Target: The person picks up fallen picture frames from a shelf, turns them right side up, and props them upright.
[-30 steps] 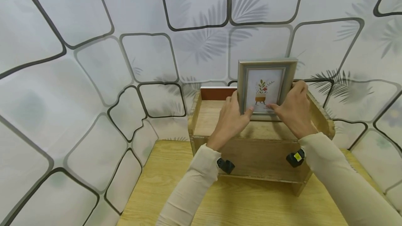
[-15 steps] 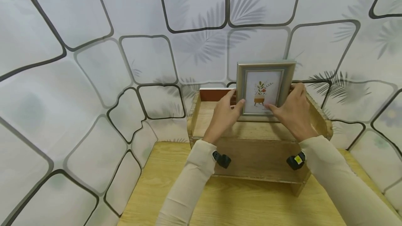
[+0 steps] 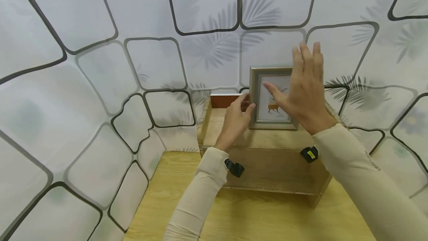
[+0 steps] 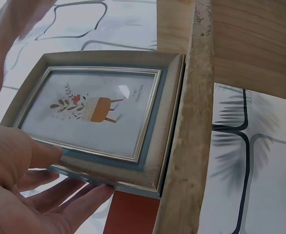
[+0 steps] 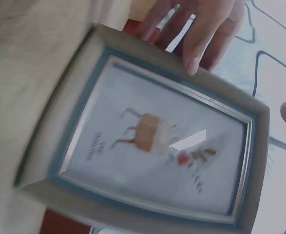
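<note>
A silver-gold picture frame (image 3: pixel 255 99) stands upright on the top board of a small wooden shelf (image 3: pixel 227 138). Its picture shows a plant in an orange pot on legs. My left hand (image 3: pixel 234 120) holds the frame's left edge, thumb at the front border and fingers along the side and behind, as the left wrist view shows with the frame (image 4: pixel 152 165) turned sideways. My right hand (image 3: pixel 305 90) is raised with straight fingers pointing up and the thumb spread to the left. It covers the frame's upper right part in the head view.
The shelf stands on a yellow wood-grain table (image 3: pixel 267 218), against a papered wall (image 3: pixel 214 55) with dark outlines and leaf shapes. A reddish-brown panel (image 3: pixel 223 101) with a white top edge sits at the shelf's back left.
My right hand has let go of the frame's right edge and lifted, fingers straightening. My left hand has shifted slightly left and down along the frame's edge. The frame stays standing on the shelf.
</note>
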Available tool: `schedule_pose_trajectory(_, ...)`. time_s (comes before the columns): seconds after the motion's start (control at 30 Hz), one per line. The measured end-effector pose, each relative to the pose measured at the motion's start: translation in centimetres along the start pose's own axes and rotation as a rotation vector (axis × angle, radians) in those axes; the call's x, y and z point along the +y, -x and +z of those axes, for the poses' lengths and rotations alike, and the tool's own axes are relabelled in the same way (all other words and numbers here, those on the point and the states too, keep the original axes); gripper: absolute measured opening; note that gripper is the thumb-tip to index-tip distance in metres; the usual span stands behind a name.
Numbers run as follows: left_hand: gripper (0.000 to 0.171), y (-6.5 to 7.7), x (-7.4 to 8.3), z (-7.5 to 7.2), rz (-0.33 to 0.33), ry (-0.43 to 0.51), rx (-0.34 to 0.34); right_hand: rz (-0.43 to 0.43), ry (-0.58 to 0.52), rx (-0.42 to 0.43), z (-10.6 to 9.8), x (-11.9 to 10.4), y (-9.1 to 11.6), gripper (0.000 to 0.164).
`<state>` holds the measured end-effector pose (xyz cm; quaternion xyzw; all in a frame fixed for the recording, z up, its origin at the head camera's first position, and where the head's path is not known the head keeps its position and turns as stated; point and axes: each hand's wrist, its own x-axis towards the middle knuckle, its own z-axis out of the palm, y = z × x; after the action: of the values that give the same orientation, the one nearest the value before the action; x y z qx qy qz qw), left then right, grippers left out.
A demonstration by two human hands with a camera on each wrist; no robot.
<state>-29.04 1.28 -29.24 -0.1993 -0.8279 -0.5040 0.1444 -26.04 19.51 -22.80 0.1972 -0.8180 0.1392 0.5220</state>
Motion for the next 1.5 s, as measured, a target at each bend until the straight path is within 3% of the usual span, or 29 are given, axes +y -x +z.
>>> schedule_pose_trajectory(0.13,0.047,-0.2,0.0,-0.1,-0.002,-0.021,0.017,0.026,0.046,-0.137,1.0,-1.4,-1.8,0.096)
schedule_pose_trajectory(0.3,0.043,-0.2,0.2,-0.1,0.031,-0.066,0.032,0.098,0.092,-0.254,1.8,-2.4,-2.4,0.088)
schedule_pose_trajectory(0.5,0.042,-0.3,0.4,-0.1,0.046,-0.074,0.023,0.153,0.102,-0.265,2.1,-2.4,-2.2,0.086)
schedule_pose_trajectory(0.97,0.033,0.2,0.1,-0.2,0.070,-0.060,0.048,0.155,0.064,-0.241,2.3,-2.8,-2.0,0.100)
schedule_pose_trajectory(1.5,0.032,1.3,0.4,0.2,0.071,-0.080,0.055,0.227,0.057,-0.330,2.1,-3.1,-1.8,0.116)
